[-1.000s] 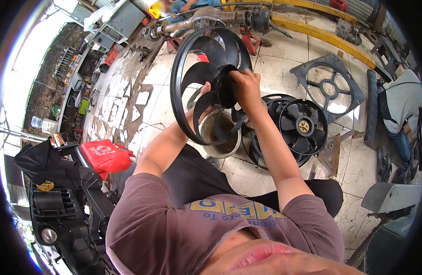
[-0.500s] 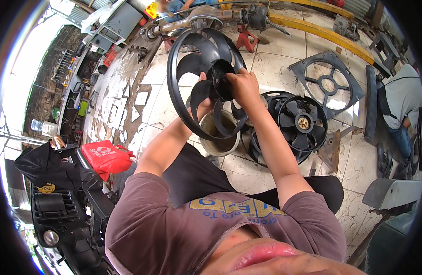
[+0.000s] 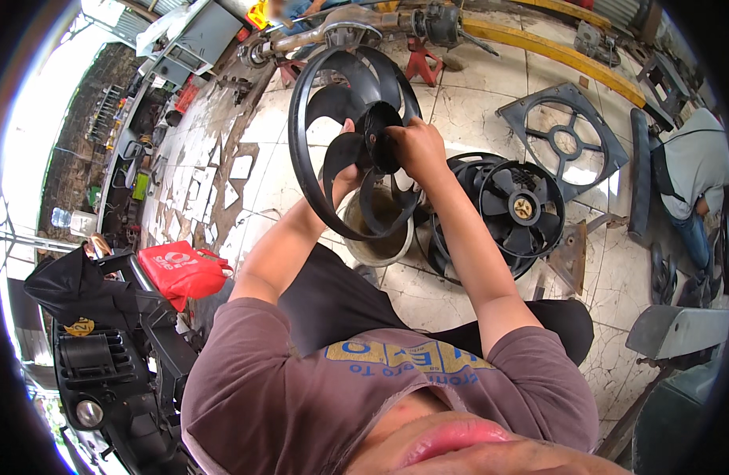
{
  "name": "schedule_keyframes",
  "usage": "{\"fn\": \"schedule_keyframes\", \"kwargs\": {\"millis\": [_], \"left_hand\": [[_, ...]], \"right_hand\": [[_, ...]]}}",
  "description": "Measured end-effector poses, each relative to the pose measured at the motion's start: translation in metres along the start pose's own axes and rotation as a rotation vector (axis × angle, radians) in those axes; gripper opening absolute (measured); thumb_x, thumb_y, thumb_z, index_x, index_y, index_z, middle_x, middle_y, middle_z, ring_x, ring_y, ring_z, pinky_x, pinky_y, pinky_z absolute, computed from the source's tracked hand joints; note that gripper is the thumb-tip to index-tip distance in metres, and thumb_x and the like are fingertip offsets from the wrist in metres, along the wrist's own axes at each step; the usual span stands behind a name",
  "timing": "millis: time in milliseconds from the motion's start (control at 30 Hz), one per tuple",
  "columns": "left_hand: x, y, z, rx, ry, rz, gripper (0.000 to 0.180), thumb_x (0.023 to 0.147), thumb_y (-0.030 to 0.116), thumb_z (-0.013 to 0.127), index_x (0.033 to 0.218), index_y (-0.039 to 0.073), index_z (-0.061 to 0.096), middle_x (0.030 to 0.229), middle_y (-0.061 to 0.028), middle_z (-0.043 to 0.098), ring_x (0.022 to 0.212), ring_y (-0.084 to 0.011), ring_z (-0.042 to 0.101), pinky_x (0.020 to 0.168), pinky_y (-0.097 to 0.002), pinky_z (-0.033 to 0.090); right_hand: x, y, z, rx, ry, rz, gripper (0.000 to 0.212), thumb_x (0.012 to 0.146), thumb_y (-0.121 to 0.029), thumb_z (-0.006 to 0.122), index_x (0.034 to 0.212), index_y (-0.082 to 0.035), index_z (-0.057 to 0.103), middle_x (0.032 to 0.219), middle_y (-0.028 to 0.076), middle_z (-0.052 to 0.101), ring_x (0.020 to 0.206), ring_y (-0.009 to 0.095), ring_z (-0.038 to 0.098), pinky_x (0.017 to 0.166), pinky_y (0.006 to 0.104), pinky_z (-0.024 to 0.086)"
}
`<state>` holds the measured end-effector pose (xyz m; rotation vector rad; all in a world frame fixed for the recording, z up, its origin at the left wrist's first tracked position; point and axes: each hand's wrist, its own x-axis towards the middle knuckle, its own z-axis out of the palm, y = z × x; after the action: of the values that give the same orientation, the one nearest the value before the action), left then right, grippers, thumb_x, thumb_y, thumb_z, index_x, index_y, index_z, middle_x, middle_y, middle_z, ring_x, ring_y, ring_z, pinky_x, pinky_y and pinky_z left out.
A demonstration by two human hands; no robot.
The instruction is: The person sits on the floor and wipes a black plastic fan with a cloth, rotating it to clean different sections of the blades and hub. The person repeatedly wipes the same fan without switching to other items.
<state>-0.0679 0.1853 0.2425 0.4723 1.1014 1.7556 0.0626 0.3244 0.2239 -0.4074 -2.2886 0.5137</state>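
With both hands on black fan wheel (image 3: 340, 153), gripping from near left with left hand (image 3: 346, 179), fingers partly hidden behind it, and closed at hub (image 3: 374, 157) with right hand (image 3: 420, 150), fingertips out of sight so cannot tell what exactly is pinched. Held straight ahead, above bucket (image 3: 378, 251), tilted up nearly on edge, with axle line roughly left to right and hub's open side facing right, nearer to right hand. Well left of second fan (image 3: 523, 207), clear of touching it.
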Motion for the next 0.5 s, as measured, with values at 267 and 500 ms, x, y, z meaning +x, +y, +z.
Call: {"fn": "schedule_keyframes", "kwargs": {"millis": [267, 500], "left_hand": [[0.003, -0.001, -0.005, -0.005, -0.017, -0.061, 0.067, 0.107, 0.065, 0.038, 0.126, 0.009, 0.069, 0.115, -0.0071, 0.075, 0.103, -0.0205, 0.072, 0.097, -0.039, 0.055], [-0.004, 0.003, 0.013, -0.052, -0.079, -0.133, 0.064, 0.106, 0.063, 0.044, 0.13, 0.008, 0.069, 0.116, -0.0101, 0.076, 0.102, -0.0225, 0.073, 0.094, -0.04, 0.057]], "right_hand": [[-0.003, -0.004, 0.012, 0.244, 0.039, 0.238, 0.028, 0.077, -0.013, 0.076, 0.104, -0.016, 0.081, 0.087, 0.014, 0.074, 0.086, 0.033, 0.072, 0.077, 0.042, 0.057], [-0.003, -0.007, -0.003, 0.19, -0.014, 0.264, 0.013, 0.082, -0.02, 0.075, 0.093, -0.016, 0.079, 0.083, 0.016, 0.07, 0.081, 0.036, 0.072, 0.072, 0.047, 0.057]]}}
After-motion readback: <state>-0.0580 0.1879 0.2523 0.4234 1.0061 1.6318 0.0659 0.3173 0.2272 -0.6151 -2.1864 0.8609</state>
